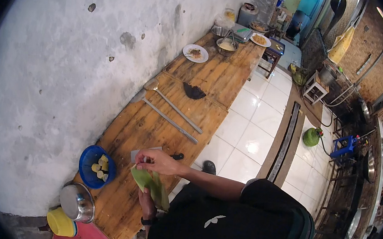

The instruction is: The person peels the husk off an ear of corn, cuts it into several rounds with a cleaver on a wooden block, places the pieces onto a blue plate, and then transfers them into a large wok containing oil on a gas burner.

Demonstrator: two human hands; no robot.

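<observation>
My left hand (147,203), a dark band at its wrist, holds an ear of corn in its green husk (147,181) over the wooden table's near end. At the upper end of the husk, the fingers of my right hand (158,161) pinch the leaf tip. Partly hidden under my right hand lies a cleaver, its grey blade (134,156) to the left and its black handle (177,156) to the right. Left of the hands, a blue plastic basin (84,171) contains several cut pieces of yellow corn (101,166).
Two long-handled metal spatulas (178,113) and a dark curved piece (194,91) lie on the wooden table (132,127). Farther along are plates of food (195,53) and bowls. A metal bowl (78,202) sits near the basin. A green gas cylinder (312,137) stands on the tiled floor.
</observation>
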